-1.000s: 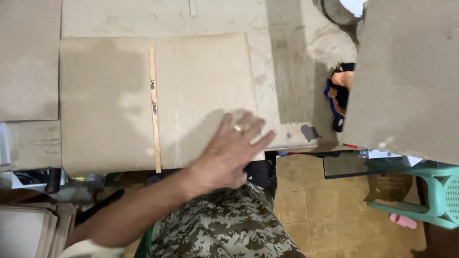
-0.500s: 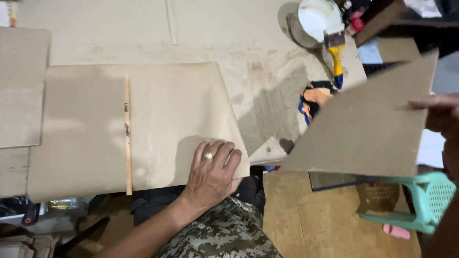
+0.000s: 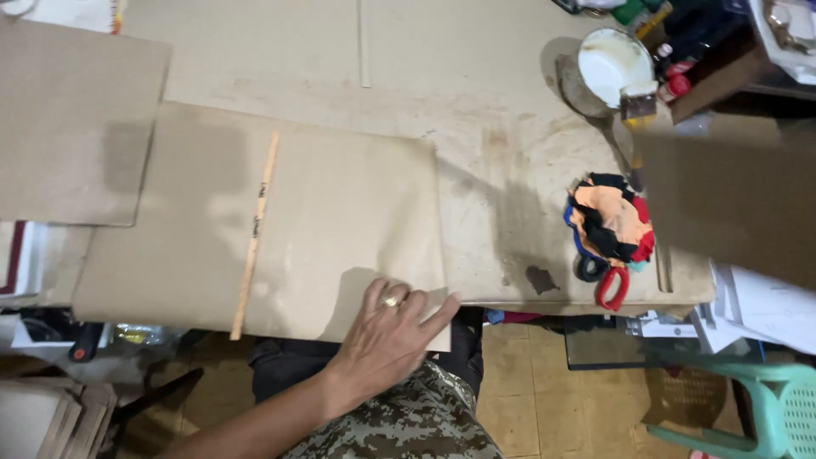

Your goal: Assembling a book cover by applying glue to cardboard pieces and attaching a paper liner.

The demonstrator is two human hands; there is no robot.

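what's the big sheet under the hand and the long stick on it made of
The big sheet looks like brown cardboard or thick paperboard: matte, flat, thin-edged. The stick looks like pale bare wood, probably a ruler, with small dark marks. The left hand lies flat on the sheet's near edge.

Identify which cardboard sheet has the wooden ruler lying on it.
The large sheet at the table's near edge, under the left hand; the ruler lies along it. The left sheet and the blurred right sheet are bare.

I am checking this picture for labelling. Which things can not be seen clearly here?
- Right hand: not visible in the head view; a blurred brown board fills that side.
- Scissors: blades hidden under the coloured rag.
- Left hand: palm hidden, flat on the brown paper sheet.
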